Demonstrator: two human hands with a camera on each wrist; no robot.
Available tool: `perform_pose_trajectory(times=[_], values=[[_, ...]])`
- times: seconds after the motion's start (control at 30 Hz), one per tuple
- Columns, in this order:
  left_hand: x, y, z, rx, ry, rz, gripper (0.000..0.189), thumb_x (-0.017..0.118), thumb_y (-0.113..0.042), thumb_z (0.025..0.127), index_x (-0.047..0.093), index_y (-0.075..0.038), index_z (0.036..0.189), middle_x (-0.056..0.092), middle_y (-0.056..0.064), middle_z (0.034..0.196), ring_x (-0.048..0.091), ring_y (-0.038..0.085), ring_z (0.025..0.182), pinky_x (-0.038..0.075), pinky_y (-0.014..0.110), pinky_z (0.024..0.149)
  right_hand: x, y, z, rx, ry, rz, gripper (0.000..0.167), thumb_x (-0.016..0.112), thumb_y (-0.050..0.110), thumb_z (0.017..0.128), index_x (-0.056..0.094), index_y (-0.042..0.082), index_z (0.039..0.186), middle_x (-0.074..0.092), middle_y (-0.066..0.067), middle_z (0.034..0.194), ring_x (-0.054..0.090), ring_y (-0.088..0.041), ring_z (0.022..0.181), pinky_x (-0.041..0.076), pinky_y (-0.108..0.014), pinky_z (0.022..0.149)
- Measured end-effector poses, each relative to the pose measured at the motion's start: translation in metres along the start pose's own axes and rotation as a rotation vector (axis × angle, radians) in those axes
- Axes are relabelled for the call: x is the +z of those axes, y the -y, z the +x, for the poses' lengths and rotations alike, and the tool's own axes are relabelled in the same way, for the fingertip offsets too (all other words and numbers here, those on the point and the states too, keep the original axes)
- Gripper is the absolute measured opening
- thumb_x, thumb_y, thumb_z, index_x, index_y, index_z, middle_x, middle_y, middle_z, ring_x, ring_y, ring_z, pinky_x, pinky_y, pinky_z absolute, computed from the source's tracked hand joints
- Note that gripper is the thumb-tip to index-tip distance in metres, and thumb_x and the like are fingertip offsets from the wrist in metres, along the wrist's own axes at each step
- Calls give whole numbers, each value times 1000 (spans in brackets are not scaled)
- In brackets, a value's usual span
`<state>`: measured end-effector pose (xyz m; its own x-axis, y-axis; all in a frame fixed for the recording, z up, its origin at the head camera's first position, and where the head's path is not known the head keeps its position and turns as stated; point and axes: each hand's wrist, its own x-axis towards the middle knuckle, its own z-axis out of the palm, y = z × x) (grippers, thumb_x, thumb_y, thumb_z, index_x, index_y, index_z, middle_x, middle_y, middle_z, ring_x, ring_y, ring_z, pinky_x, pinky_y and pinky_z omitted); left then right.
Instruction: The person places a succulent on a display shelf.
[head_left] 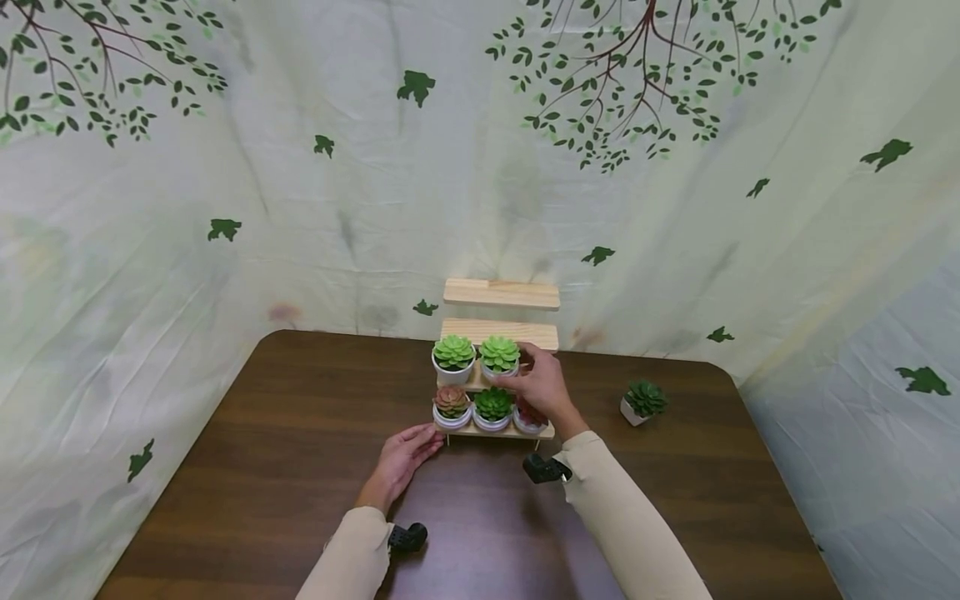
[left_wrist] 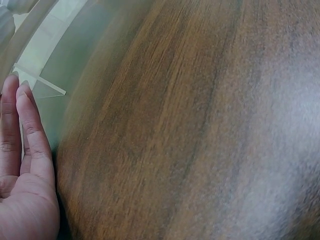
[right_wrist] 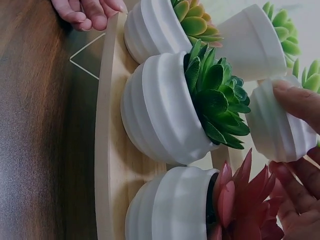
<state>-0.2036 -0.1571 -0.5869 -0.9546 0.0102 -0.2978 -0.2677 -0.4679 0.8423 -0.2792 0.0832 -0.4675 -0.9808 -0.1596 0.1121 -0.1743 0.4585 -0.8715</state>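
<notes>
A light wooden tiered plant stand (head_left: 501,332) stands toward the back of the table. My right hand (head_left: 546,385) pinches the white pot (right_wrist: 270,120) of a bright green succulent (head_left: 498,352) at the second tier. Left of it sits another bright green succulent (head_left: 453,352). On the lowest tier are an orange-pink succulent (head_left: 452,401), a dark green one (head_left: 492,403) and a red one (right_wrist: 245,200), partly hidden by my right hand in the head view. My left hand (head_left: 403,458), fingers extended, rests its fingertips at the stand's lower left corner.
A dark green succulent in a small white pot (head_left: 643,400) stands apart on the brown wooden table (head_left: 300,433), right of the stand. Behind the table hangs a pale cloth (head_left: 465,183) printed with leaves. Both wrists wear black devices.
</notes>
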Motion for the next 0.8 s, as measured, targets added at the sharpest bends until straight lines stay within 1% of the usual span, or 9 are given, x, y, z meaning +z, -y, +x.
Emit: perform_pose_trajectory(times=[0.1, 0.2, 0.3, 0.5, 0.63, 0.8], values=[[-1, 1, 0, 1, -5, 4, 19, 55, 1, 96, 70, -8, 89, 71, 5, 81, 69, 14, 78, 57, 25, 76, 0, -1, 0, 12, 23, 13, 65, 86, 17, 72, 58, 3, 129, 67, -12, 108, 64, -25, 95, 55, -38, 81], [-1, 1, 1, 4, -12, 10, 19, 54, 1, 96, 70, -7, 90, 71, 6, 81, 69, 14, 78, 57, 25, 76, 1, -3, 1, 23, 47, 58, 63, 85, 13, 73, 58, 2, 129, 67, -14, 109, 67, -26, 94, 57, -35, 79], [0, 1, 1, 3, -16, 5, 18, 55, 1, 95, 70, -7, 90, 71, 5, 82, 69, 14, 78, 57, 25, 76, 1, -6, 3, 37, 52, 94, 64, 85, 10, 73, 57, 1, 129, 68, -14, 109, 68, -27, 94, 58, -34, 78], [-1, 1, 1, 25, 20, 18, 16, 56, 0, 95, 71, -7, 92, 71, 4, 82, 69, 13, 79, 56, 24, 77, 2, -8, 4, 26, 51, 100, 60, 84, 9, 73, 58, 1, 127, 69, -14, 107, 69, -25, 93, 58, -34, 77], [-1, 1, 0, 30, 26, 16, 16, 57, 0, 95, 71, -7, 92, 71, 5, 82, 69, 13, 79, 57, 24, 76, 3, -7, 4, 35, 53, 89, 61, 84, 10, 74, 57, 1, 128, 68, -15, 110, 68, -25, 98, 57, -34, 80], [1, 0, 1, 7, -13, 15, 14, 58, -1, 94, 71, -7, 91, 71, 5, 81, 69, 14, 79, 57, 25, 76, 4, -5, 3, 60, 47, 88, 65, 83, 9, 75, 53, -1, 132, 64, -20, 119, 64, -30, 107, 57, -33, 82]])
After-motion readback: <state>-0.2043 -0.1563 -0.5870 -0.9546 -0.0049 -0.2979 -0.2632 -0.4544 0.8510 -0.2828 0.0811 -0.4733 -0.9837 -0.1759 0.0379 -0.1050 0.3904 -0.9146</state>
